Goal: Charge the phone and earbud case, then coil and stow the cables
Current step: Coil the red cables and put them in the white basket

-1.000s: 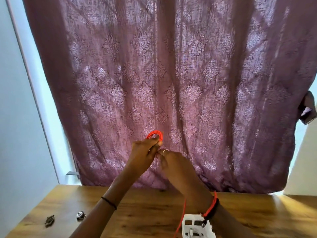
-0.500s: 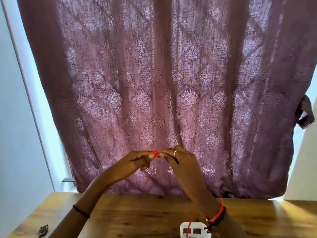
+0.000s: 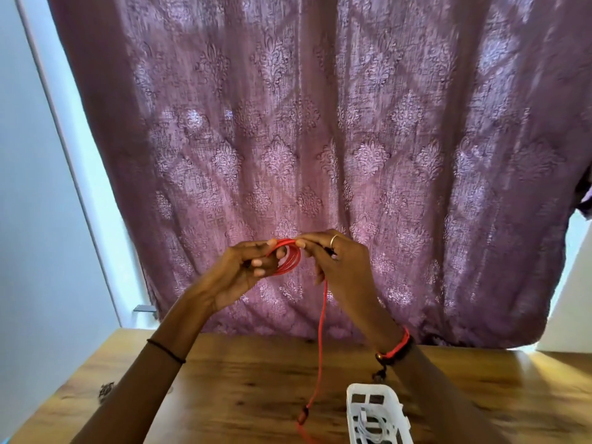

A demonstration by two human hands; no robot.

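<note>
Part of the white basket (image 3: 374, 408) was cut off by the bottom edge of the view, so its near end could not be seen. A pale cable (image 3: 368, 424) lay inside it, blurred. The loose tail of the red cable (image 3: 290, 259) also ran out of the bottom of the view, past a darker thickening that was hard to make out. A small dark object (image 3: 106, 390) at the left of the wooden table (image 3: 243, 379) was too blurred to name.

The basket was rigid plastic with rectangular slots in its walls. The red cable was thin and smooth, wound into several round loops held in the air above the table, in front of a mauve patterned curtain (image 3: 320, 139). Its tail hung almost straight down to the grained tabletop just left of the basket.

The left hand (image 3: 237, 277) had its palm turned toward the camera. Its thumb and forefinger pinched the top of the coil, and its other fingers curled in against the loops. The right hand (image 3: 342, 267) had a ring (image 3: 333, 241) on one finger and red and black bands (image 3: 395, 347) at the wrist. It pinched the coil's top from the other side, and the tail dropped below its palm
</note>
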